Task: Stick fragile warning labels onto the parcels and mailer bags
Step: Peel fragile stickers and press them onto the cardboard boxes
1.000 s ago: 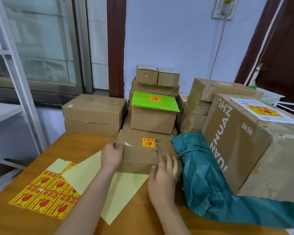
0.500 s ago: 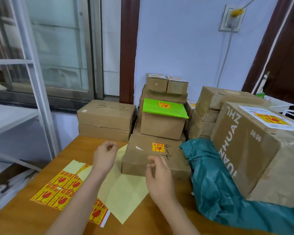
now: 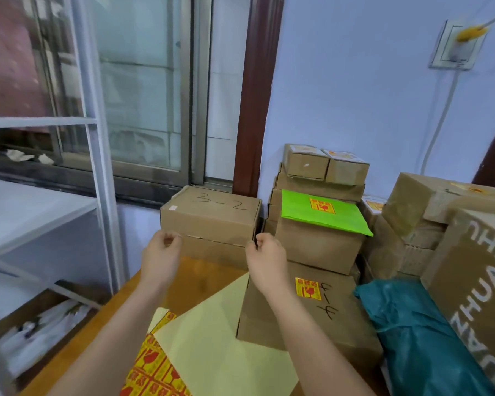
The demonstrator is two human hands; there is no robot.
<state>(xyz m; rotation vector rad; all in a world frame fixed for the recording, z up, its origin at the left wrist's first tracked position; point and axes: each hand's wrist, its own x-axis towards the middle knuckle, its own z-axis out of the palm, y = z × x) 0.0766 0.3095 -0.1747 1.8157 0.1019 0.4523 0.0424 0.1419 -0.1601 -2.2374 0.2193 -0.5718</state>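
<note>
My left hand (image 3: 162, 255) and my right hand (image 3: 266, 258) are raised, fingers curled, holding nothing. They hover in front of the lower of two stacked cardboard parcels, at its left and right corners. The upper parcel (image 3: 212, 207) is marked "3-2" and shows no label. Below my right wrist lies the parcel marked "4-4" (image 3: 326, 324), which carries a yellow-red fragile label (image 3: 306, 288). A sheet of fragile labels (image 3: 155, 364) lies on the wooden table (image 3: 189, 278), partly under pale yellow backing paper (image 3: 226, 338).
A green mailer (image 3: 340, 221) with a label tops a box stack behind the "4-4" parcel. A teal mailer bag (image 3: 426, 338) and a large printed box (image 3: 475, 281) fill the right side. A white metal rack (image 3: 97, 167) stands left of the table.
Both hands left the "4-4" parcel and rose forward and left toward the "3-2" stack. The view swung up and left with them.
</note>
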